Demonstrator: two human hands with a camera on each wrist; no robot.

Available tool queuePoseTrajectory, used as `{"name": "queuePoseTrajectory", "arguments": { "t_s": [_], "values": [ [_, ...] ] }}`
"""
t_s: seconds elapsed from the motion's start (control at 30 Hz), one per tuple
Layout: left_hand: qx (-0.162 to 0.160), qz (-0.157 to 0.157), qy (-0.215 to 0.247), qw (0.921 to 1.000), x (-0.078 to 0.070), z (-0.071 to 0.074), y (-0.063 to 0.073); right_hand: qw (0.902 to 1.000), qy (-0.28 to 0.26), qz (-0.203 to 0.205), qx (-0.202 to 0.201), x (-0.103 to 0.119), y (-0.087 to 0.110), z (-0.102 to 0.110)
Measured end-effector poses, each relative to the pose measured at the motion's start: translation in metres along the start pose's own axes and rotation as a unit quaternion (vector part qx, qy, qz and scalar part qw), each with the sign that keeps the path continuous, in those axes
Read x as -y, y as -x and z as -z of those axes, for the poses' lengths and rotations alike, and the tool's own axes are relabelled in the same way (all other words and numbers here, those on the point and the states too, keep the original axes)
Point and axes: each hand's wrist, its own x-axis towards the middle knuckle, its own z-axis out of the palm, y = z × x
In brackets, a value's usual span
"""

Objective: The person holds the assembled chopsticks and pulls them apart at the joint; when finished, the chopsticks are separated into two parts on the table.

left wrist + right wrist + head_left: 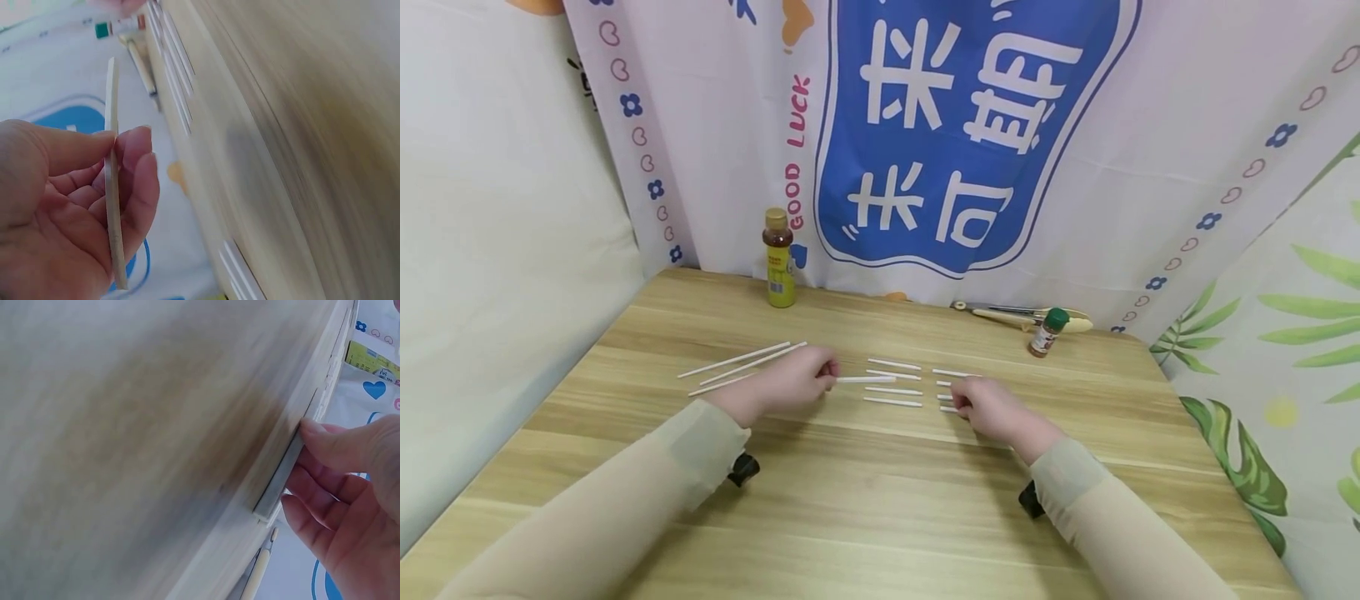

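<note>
My left hand (793, 379) pinches a thin white stick (111, 181) between thumb and fingers. In the head view that stick reaches right, over a group of short white sticks (892, 402) laid side by side mid-table. My right hand (996, 410) is at a second group of short white sticks (951, 372), partly covering them. The right wrist view shows its thumb and fingers (322, 500) pinching one stick (275, 481) low at the tabletop. Several longer white sticks (733, 360) lie slanted beside and partly behind my left hand.
A yellow bottle with a gold cap (780, 271) stands at the back left. At the back right are a small green-capped jar (1048, 333) and a slim tool with a pale handle (1078, 322). A printed curtain (730, 167) borders the wooden table (865, 517) behind.
</note>
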Motion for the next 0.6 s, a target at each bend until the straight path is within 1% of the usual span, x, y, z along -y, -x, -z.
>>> {"name": "queuePoseTrajectory", "arguments": {
  "t_s": [0.07, 0.13, 0.2, 0.27, 0.33, 0.4, 0.43, 0.5, 0.57, 0.6],
  "values": [
    [0.003, -0.004, 0.021, 0.9998, -0.008, -0.006, -0.005, 1.0000, -0.002, -0.005, 0.000, 0.001, 0.001, 0.002],
    [0.001, -0.012, 0.027, 0.9996, -0.013, -0.013, -0.009, 0.9997, -0.014, -0.017, -0.006, 0.004, 0.001, 0.006],
    [0.002, -0.019, 0.025, 0.9995, -0.018, -0.020, -0.014, 0.9987, -0.035, -0.026, -0.028, 0.010, 0.002, 0.010],
    [0.009, -0.027, 0.019, 0.9994, -0.021, -0.026, -0.019, 0.9956, -0.058, -0.027, -0.068, 0.020, 0.001, 0.016],
    [0.016, -0.040, 0.012, 0.9990, -0.027, -0.032, -0.024, 0.9915, -0.070, -0.001, -0.110, 0.032, 0.000, 0.021],
    [0.027, -0.049, 0.009, 0.9984, -0.033, -0.038, -0.029, 0.9881, -0.076, 0.036, -0.129, 0.045, -0.001, 0.023],
    [0.031, -0.054, 0.010, 0.9980, -0.037, -0.041, -0.031, 0.9872, -0.077, 0.055, -0.128, 0.051, -0.002, 0.023],
    [0.037, -0.059, 0.020, 0.9974, -0.045, -0.045, -0.035, 0.9869, -0.082, 0.083, -0.111, 0.059, -0.003, 0.021],
    [0.038, -0.064, 0.028, 0.9968, -0.052, -0.049, -0.038, 0.9872, -0.092, 0.094, -0.090, 0.063, -0.004, 0.017],
    [0.036, -0.067, 0.028, 0.9967, -0.054, -0.050, -0.039, 0.9875, -0.096, 0.093, -0.084, 0.064, -0.004, 0.016]
  ]
}}
